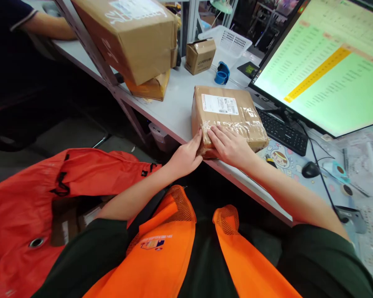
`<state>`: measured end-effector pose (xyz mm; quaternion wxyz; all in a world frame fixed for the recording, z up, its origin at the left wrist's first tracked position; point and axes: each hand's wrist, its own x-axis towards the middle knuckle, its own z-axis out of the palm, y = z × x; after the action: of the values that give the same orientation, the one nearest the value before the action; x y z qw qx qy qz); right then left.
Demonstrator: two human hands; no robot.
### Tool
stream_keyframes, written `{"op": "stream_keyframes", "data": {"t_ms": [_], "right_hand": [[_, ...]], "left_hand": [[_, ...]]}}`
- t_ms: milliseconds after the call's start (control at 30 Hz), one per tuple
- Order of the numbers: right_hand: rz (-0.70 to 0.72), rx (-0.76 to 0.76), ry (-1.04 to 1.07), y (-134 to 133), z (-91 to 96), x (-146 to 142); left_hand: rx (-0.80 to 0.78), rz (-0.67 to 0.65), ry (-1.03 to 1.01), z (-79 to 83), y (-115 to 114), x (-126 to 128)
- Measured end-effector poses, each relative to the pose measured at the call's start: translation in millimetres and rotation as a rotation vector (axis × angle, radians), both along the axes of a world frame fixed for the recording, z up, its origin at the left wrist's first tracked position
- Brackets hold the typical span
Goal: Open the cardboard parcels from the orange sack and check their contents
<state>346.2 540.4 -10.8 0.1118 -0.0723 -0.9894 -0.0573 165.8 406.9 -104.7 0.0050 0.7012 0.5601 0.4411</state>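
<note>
A taped cardboard box [247, 107] with a white shipping label [220, 104] rests near the desk's front edge. Clear tape wraps its near end and looks wrinkled there. My left hand [186, 156] grips the near left corner of the box, with the thumb low on the front face and the fingers along the side. Across the top near edge lies my right hand [231, 145], fingers stretched out flat on the tape. The underside of the box is hidden.
Stacked cartons [143, 41] and a small perfume carton [200, 56] stand behind, beside a blue tape dispenser [222, 73] and white basket [228, 41]. A monitor [326, 62], keyboard [284, 131] and mouse [310, 169] are on the right. A red bag [105, 174] holding parcels is lower left; another person's arm [51, 25] is upper left.
</note>
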Motion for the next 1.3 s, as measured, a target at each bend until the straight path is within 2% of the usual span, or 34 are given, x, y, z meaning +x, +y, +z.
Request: {"op": "stream_keyframes", "data": {"t_ms": [167,333,400,500,567,633,733,867,967,1033,1167,1300], "right_hand": [[-0.029,0.052,-0.082,-9,15.4,-10],[-0.046,0.09,-0.14,-16,25.8,-18],[-0.064,0.122,-0.165,-18,29.0,-22],[-0.129,0.158,-0.157,-26,30.4,-31],[-0.19,0.168,-0.121,-33,29.0,-39],[-0.239,0.19,-0.099,-38,27.0,-45],[-0.273,0.247,-0.085,-42,25.6,-45],[-0.245,0.304,0.003,-40,25.6,-23],[-0.151,0.313,0.134,-36,23.0,7],[-0.076,0.314,0.223,-33,19.6,28],[-0.06,0.296,0.34,-30,12.0,56],[-0.1,0.25,0.4,-30,7.1,61]], "left_hand": [[-0.052,-0.086,-0.12,3.1,2,-20],[-0.029,-0.2,-0.346,-5.9,5,-38],[0.011,-0.164,-0.364,-10.0,7,-33],[0.099,0.026,-0.348,-14.6,12,-17],[0.148,0.1,-0.347,-16.7,15,-9],[0.142,0.102,-0.337,-17.2,15,-9],[0.024,0.049,-0.281,-13.9,11,-22],[-0.037,0.019,-0.098,-7.9,3,-37],[-0.03,0.048,0.073,-8.2,1,-35],[-0.016,0.015,0.157,-9.6,2,-31],[0.058,-0.09,0.207,-9.7,9,-23],[0.027,-0.073,0.153,-12.1,8,-8]]}}
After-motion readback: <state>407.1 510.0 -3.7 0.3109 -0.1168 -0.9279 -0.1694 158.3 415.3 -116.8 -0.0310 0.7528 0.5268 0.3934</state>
